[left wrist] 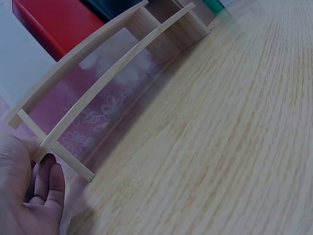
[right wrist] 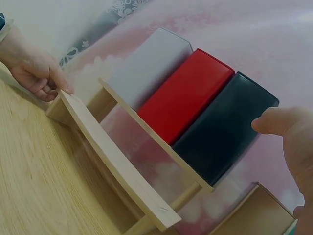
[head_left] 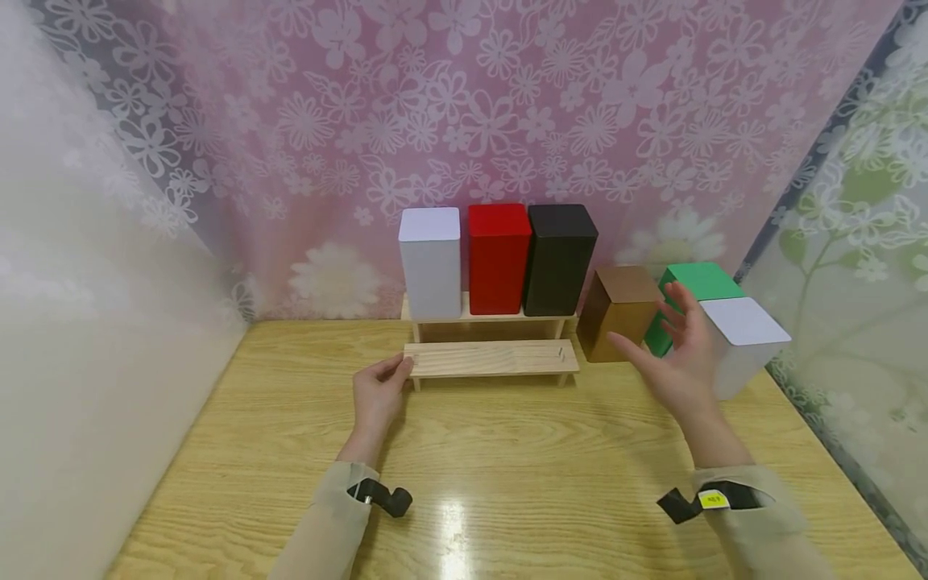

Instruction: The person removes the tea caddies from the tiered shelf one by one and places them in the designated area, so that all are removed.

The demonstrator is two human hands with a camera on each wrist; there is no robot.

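A two-step wooden shelf point(head_left: 493, 359) stands on the table. Its left end is pinched by my left hand point(head_left: 380, 392), thumb on top of the lower board and fingers beneath, as the left wrist view also shows. On the upper step stand a white box point(head_left: 433, 270), a red box point(head_left: 496, 262) and a black box point(head_left: 558, 262), side by side. My right hand point(head_left: 685, 354) is raised with fingers spread and holds nothing. Behind it are a brown box point(head_left: 627, 310), a green box point(head_left: 699, 278) and a second white box point(head_left: 747, 326), partly hidden by the hand.
The wood-grain table point(head_left: 464, 451) reaches a pink flowered curtain point(head_left: 464, 121) at the back. A pale wall surface point(head_left: 94, 282) borders it on the left, and a flowered curtain point(head_left: 855, 266) on the right. Both sleeves carry black wrist straps.
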